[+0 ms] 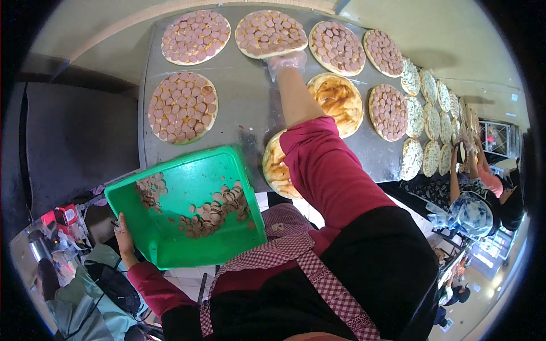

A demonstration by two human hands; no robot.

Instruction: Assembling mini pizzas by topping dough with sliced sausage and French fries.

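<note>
The green tub had its long side running left to right, with the right end slanting a bit away from the person. The left hand had its grip closed on the tub's left side. Sausage slices lay inside the tub. Beyond the tub and to its right, the right hand touched the near edge of a round pizza. Its fingertips were hidden, so I could not tell how open its grip was.

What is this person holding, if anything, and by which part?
The left hand holds the green tub by its left side. The right hand is at the near edge of a topped pizza; whether it grips cannot be told.
</note>
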